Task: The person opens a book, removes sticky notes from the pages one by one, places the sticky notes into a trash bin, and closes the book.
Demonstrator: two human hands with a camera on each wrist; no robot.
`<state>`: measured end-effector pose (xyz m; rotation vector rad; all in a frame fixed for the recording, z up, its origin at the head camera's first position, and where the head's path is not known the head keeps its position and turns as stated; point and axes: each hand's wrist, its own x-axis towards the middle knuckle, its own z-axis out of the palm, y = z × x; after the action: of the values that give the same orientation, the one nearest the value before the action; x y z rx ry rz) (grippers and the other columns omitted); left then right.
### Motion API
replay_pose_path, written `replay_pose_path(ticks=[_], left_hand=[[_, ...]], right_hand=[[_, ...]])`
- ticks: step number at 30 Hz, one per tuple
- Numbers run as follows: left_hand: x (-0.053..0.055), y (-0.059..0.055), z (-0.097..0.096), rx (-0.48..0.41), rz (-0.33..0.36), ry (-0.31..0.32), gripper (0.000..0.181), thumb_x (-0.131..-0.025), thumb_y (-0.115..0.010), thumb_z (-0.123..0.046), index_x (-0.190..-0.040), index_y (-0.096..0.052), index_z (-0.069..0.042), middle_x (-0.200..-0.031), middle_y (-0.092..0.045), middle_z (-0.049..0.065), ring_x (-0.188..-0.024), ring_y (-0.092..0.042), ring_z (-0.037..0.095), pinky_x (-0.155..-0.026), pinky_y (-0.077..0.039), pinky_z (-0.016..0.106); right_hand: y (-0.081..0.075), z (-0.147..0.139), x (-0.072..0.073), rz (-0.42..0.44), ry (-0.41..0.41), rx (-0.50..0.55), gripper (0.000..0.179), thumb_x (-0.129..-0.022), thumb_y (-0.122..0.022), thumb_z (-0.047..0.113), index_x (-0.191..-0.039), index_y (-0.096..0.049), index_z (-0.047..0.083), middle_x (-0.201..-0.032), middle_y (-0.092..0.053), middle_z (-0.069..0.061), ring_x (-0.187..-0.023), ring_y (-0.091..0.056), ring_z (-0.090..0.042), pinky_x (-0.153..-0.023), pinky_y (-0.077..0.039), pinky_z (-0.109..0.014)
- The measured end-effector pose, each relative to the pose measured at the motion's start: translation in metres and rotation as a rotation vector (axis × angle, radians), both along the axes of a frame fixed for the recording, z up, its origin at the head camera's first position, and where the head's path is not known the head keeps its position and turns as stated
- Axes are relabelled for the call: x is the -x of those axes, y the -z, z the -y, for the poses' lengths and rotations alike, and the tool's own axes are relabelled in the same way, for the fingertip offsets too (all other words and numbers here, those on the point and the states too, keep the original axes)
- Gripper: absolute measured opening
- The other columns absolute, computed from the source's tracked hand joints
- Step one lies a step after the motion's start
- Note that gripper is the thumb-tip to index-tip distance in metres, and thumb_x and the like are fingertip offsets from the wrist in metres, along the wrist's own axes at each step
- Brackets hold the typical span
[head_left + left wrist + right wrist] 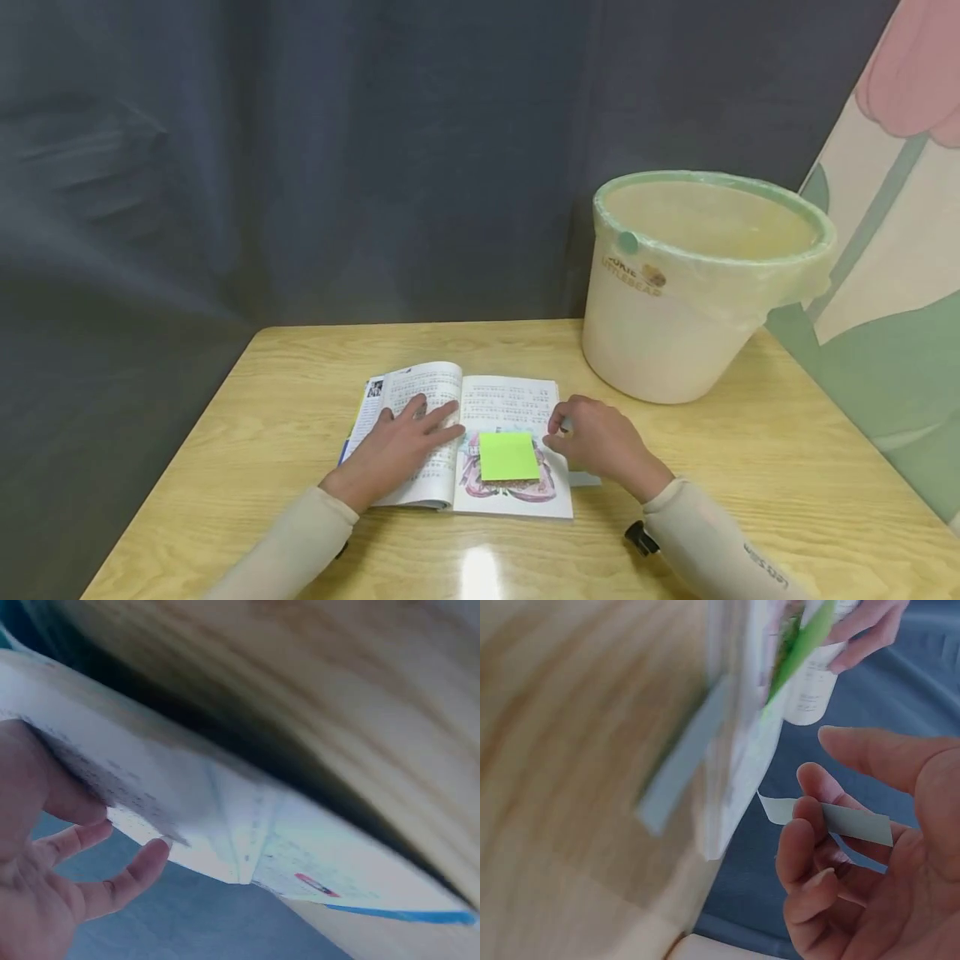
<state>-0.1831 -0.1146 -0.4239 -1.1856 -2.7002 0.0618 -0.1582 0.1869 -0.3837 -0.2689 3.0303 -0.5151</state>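
An open book [513, 392] with printed text lies on the wooden table. My left hand [397, 454] rests with spread fingers on its left page. A bright green sticky note [510, 457] sits on the right page, over a pink picture; in the right wrist view its edge stands up from the page. By the book's right edge, my right hand [600, 442] holds a narrow pale paper strip [859, 823] between its curled fingers, the thumb apart from it. Another pale strip [585, 479] sticks out from under the book's right side.
A large cream bucket [652, 333] with a green rim, covered by a clear plastic liner, stands at the table's back right. Behind the table [300, 358] hangs a dark curtain [412, 167]. A painted wall [885, 350] runs along the right.
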Motion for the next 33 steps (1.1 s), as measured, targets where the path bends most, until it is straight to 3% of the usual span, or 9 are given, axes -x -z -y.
replay_pose_path(ticks=[3, 6, 10, 13, 18, 23, 25, 30, 33], left_hand=[[-0.002, -0.001, 0.0, -0.038, 0.06, -0.018, 0.06, -0.098, -0.046, 0.008, -0.142, -0.054, -0.032, -0.158, -0.041, -0.003, -0.135, -0.044, 0.034, -0.081, -0.055, 0.065], [-0.002, -0.008, -0.003, -0.08, 0.142, -0.039, 0.052, -0.098, -0.045, 0.002, -0.138, -0.059, -0.028, -0.155, -0.045, -0.002, -0.13, -0.047, 0.032, -0.081, -0.056, 0.061], [-0.003, -0.016, -0.012, -0.105, 0.267, -0.091, 0.033, -0.102, -0.051, -0.029, -0.132, -0.065, -0.023, -0.153, -0.047, 0.001, -0.128, -0.048, 0.035, -0.08, -0.056, 0.055], [-0.006, -0.019, -0.018, -0.103, 0.328, -0.128, 0.043, -0.096, -0.059, -0.049, -0.129, -0.067, -0.022, -0.155, -0.044, 0.003, -0.132, -0.045, 0.042, -0.081, -0.056, 0.056], [-0.01, -0.018, -0.022, -0.103, 0.373, -0.163, 0.05, -0.088, -0.069, -0.05, -0.128, -0.067, -0.021, -0.158, -0.039, 0.006, -0.135, -0.04, 0.051, -0.081, -0.054, 0.063], [-0.012, -0.017, -0.023, -0.107, 0.395, -0.207, 0.054, -0.085, -0.072, -0.049, -0.132, -0.064, -0.023, -0.159, -0.035, 0.005, -0.138, -0.035, 0.056, -0.086, -0.051, 0.069], [-0.013, -0.018, -0.024, -0.111, 0.406, -0.219, 0.056, -0.085, -0.073, -0.05, -0.133, -0.063, -0.024, -0.159, -0.035, 0.005, -0.139, -0.033, 0.057, -0.088, -0.049, 0.071], [-0.014, -0.018, -0.025, -0.114, 0.44, -0.244, 0.06, -0.083, -0.075, -0.052, -0.135, -0.062, -0.026, -0.161, -0.031, 0.005, -0.141, -0.03, 0.058, -0.092, -0.048, 0.071], [-0.015, -0.019, -0.025, -0.109, 0.466, -0.246, 0.061, -0.083, -0.075, -0.052, -0.137, -0.06, -0.028, -0.162, -0.028, 0.006, -0.141, -0.028, 0.06, -0.088, -0.05, 0.07]], right_hand=[[0.006, -0.004, 0.0, 0.018, 0.025, -0.006, 0.008, -0.084, -0.076, 0.024, -0.085, -0.071, 0.018, -0.084, -0.061, 0.001, -0.063, -0.049, -0.015, -0.053, -0.038, -0.028], [0.009, -0.009, -0.001, 0.015, 0.042, -0.006, 0.005, -0.085, -0.073, 0.023, -0.085, -0.072, 0.019, -0.086, -0.063, 0.0, -0.065, -0.05, -0.016, -0.053, -0.038, -0.028], [0.013, -0.015, -0.001, -0.005, 0.047, 0.002, 0.006, -0.088, -0.069, 0.022, -0.087, -0.073, 0.018, -0.089, -0.067, -0.001, -0.066, -0.051, -0.015, -0.054, -0.04, -0.028], [0.014, -0.02, -0.002, -0.018, 0.048, 0.029, 0.009, -0.092, -0.066, 0.021, -0.091, -0.073, 0.015, -0.094, -0.07, -0.003, -0.066, -0.052, -0.015, -0.056, -0.042, -0.028], [0.014, -0.025, -0.002, -0.019, 0.034, 0.059, 0.011, -0.094, -0.064, 0.018, -0.096, -0.073, 0.013, -0.101, -0.073, -0.004, -0.073, -0.055, -0.015, -0.063, -0.047, -0.031], [0.015, -0.027, -0.001, -0.034, -0.001, 0.066, 0.011, -0.094, -0.062, 0.013, -0.096, -0.073, 0.014, -0.098, -0.072, -0.002, -0.073, -0.053, -0.014, -0.066, -0.046, -0.031], [0.016, -0.028, 0.0, -0.029, -0.007, 0.075, 0.014, -0.094, -0.061, 0.01, -0.102, -0.072, 0.014, -0.09, -0.069, -0.003, -0.068, -0.051, -0.014, -0.061, -0.044, -0.031], [0.012, -0.028, 0.001, -0.061, 0.014, 0.104, 0.034, -0.094, -0.062, 0.009, -0.128, -0.055, 0.013, -0.097, -0.069, -0.012, -0.071, -0.059, -0.018, -0.061, -0.048, -0.033], [0.007, -0.029, 0.001, -0.124, 0.021, 0.134, 0.027, -0.093, -0.067, 0.011, -0.118, -0.057, 0.01, -0.102, -0.071, -0.011, -0.079, -0.064, -0.02, -0.068, -0.052, -0.037]])
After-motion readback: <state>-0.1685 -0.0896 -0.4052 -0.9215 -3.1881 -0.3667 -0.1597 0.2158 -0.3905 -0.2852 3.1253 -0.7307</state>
